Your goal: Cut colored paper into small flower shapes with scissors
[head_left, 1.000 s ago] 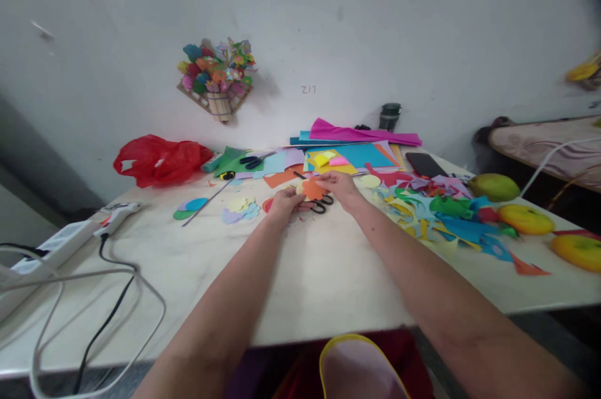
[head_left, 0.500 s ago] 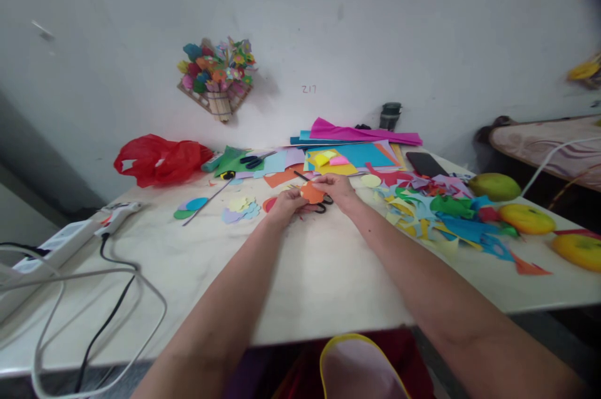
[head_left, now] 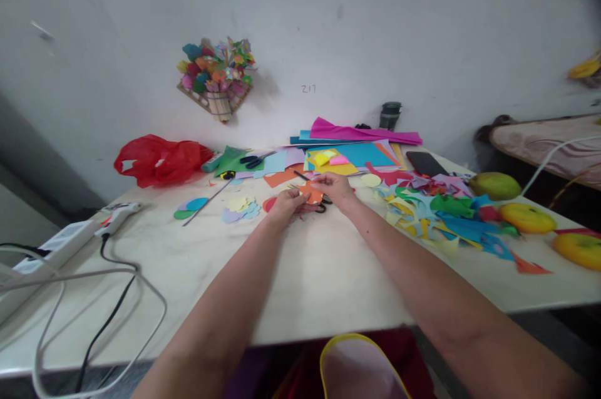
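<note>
Between my two hands is an orange paper cutout [head_left: 310,193] with a scalloped edge. My left hand [head_left: 288,203] pinches its left side, and my right hand [head_left: 334,187] grips its upper right edge. Black-handled scissors [head_left: 321,207] lie partly hidden beneath the cutout and my right hand. A red-orange paper disc [head_left: 269,204] rests on the table beside my left fingers. Further left lie pale yellow and lilac-blue scalloped cutouts [head_left: 241,210] in small overlapping piles.
Paper scraps [head_left: 434,208] spread over the right side, near yellow-green fruits [head_left: 526,218] and a dark phone [head_left: 426,164]. Coloured sheets [head_left: 369,155] lie at the back. A red plastic bag [head_left: 162,160], second scissors [head_left: 253,161] and a power strip [head_left: 61,248] with cables occupy the left.
The orange cutout has turned or tilted slightly between my fingers, and its scalloped edge shows a little differently. Both hands stay in nearly the same place; the rest is unchanged.
</note>
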